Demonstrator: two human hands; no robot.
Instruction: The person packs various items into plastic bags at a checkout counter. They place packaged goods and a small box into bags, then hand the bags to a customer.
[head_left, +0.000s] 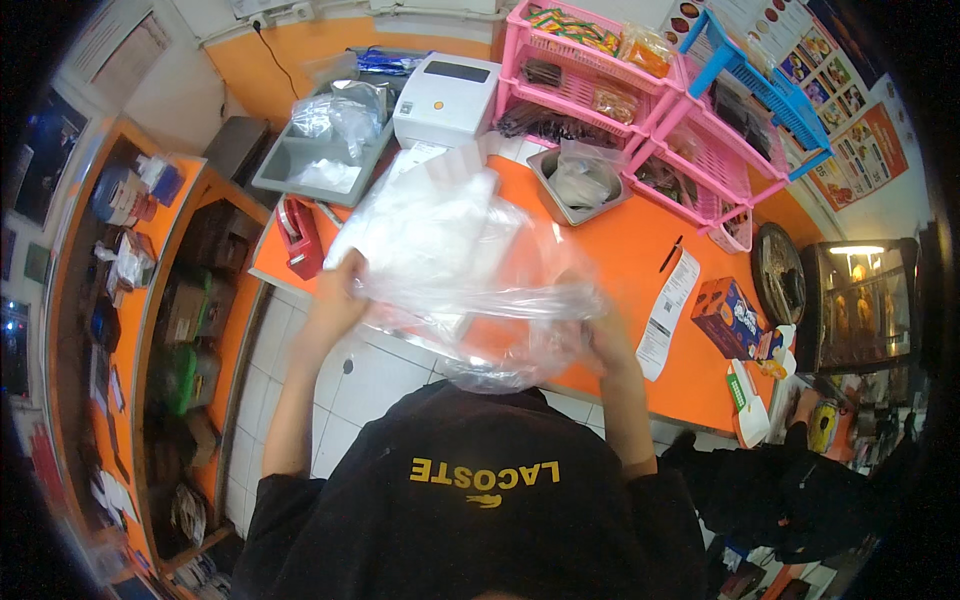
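A clear plastic bag (487, 300) is stretched wide between my two hands, above the near edge of the orange counter (517, 180). My left hand (346, 285) grips the bag's edge at its left end. At the right end my right hand (596, 330), blurred and partly behind the film, grips the bag too. Under and beyond the bag lies a stack of white, translucent plastic bags (427, 217). The lower part of the clear bag hangs close to my black shirt.
A red tape dispenser (298, 238), a grey divided tray (322, 169) and a white label printer (448, 97) stand left. A steel container (581, 214), pink basket racks (585, 82), a printed paper slip (670, 315) and a dark box (727, 319) are right. Another person (795, 495) is at far right.
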